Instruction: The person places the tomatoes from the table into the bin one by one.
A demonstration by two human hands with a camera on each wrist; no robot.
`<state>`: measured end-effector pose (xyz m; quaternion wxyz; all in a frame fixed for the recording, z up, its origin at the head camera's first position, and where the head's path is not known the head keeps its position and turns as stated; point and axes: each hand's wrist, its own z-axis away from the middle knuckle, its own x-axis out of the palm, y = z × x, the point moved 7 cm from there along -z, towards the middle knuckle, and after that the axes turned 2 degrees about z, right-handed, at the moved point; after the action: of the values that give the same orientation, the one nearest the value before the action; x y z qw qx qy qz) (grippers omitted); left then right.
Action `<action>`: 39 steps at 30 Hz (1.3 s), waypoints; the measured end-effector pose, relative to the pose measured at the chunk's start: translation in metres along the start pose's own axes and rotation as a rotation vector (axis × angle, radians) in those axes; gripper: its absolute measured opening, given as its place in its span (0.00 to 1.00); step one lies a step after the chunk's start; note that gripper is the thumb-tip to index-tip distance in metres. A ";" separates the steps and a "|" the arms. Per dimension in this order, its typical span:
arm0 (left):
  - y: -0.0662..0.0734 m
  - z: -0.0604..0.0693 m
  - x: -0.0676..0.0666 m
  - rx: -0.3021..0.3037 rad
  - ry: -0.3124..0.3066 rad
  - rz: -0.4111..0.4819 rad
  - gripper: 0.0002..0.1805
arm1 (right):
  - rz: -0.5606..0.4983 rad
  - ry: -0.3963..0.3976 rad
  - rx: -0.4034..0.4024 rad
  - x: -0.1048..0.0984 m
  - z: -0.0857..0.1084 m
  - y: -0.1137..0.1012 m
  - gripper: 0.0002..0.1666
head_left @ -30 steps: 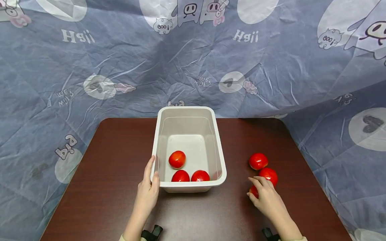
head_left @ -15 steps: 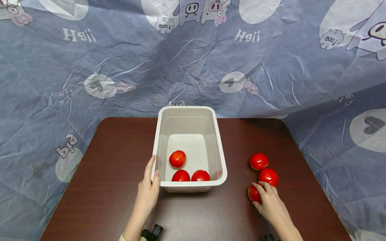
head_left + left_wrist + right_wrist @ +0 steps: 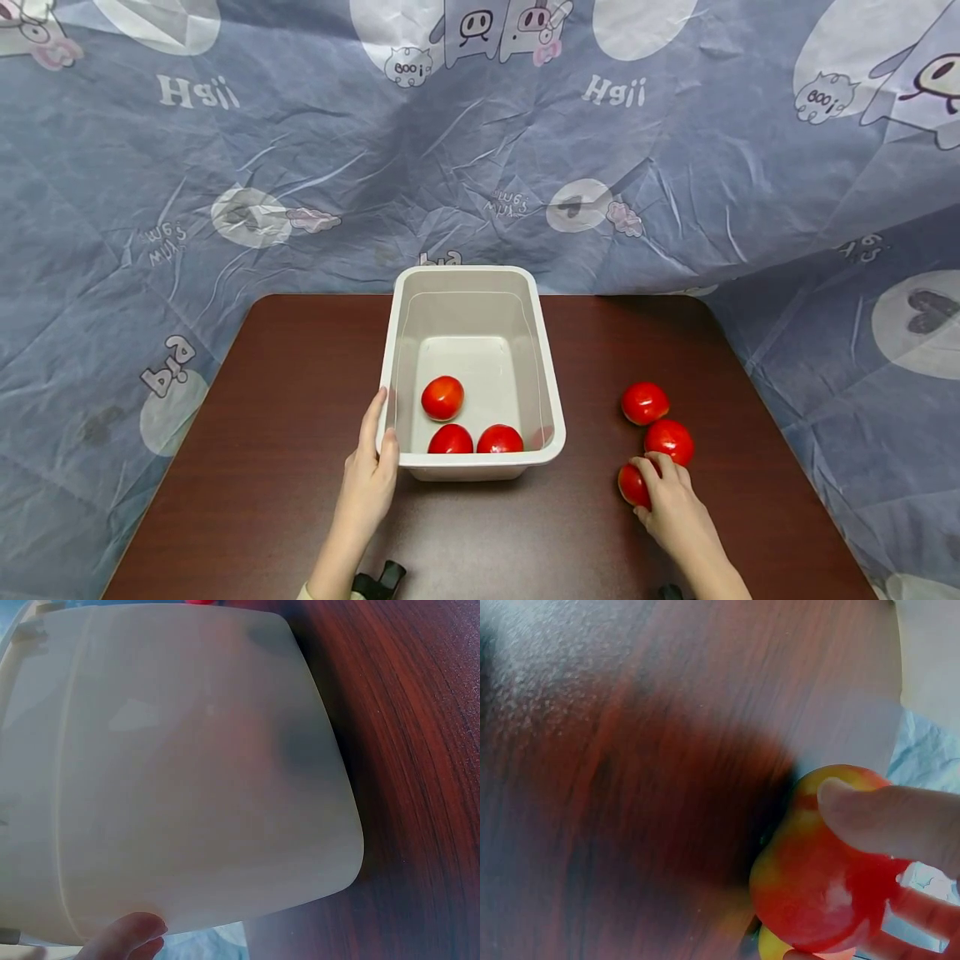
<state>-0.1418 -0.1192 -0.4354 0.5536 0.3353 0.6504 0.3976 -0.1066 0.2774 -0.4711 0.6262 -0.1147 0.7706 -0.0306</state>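
Note:
With thumb and fingertips, my right hand (image 3: 678, 508) grips the nearest red tomato (image 3: 633, 486) on the table's right side. In the right wrist view, the thumb presses this tomato's (image 3: 814, 889) red-and-yellow skin. Beyond it lie a middle tomato (image 3: 670, 442) and a far tomato (image 3: 645, 403). My left hand (image 3: 367, 477) rests against the left side of a pale grey plastic bin (image 3: 555, 400), fingers fairly straight at its near left corner. Below the rim, some fingers are hidden. Inside the bin sit 3 tomatoes, one (image 3: 442, 397) behind two at the near wall.
The bin stands at the middle of a dark brown wooden table (image 3: 315, 367). Behind the table hangs a blue printed cloth (image 3: 480, 150), which also shows at both sides. A black strap piece (image 3: 380, 579) is at the left wrist.
My right hand has come slightly toward me and right, closing its fingers round the nearest tomato. The left hand and the bin have stayed in place.

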 end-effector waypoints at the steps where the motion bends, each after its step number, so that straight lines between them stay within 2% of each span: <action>1: 0.000 0.000 0.000 0.001 0.000 -0.001 0.32 | 0.000 -0.001 0.002 0.001 0.000 0.000 0.41; 8: 0.001 0.001 -0.002 0.016 0.014 -0.001 0.32 | 0.011 -0.001 0.005 0.001 -0.001 0.001 0.40; 15: 0.000 0.001 -0.001 -0.003 0.000 0.009 0.32 | 0.012 -0.021 0.028 -0.001 0.000 0.002 0.39; 19: 0.000 0.001 -0.001 -0.017 -0.007 0.017 0.32 | 0.004 0.010 0.012 -0.003 -0.003 -0.001 0.39; 26: 0.000 0.000 -0.001 -0.006 -0.004 0.013 0.32 | -0.016 0.120 -0.078 -0.012 -0.014 -0.013 0.40; 39: 0.001 0.000 -0.001 -0.019 -0.012 0.019 0.32 | -0.079 0.184 -0.125 -0.032 -0.039 -0.032 0.41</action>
<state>-0.1418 -0.1194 -0.4343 0.5567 0.3385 0.6401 0.4073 -0.1340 0.2496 -0.4260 0.5426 -0.1805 0.8202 -0.0175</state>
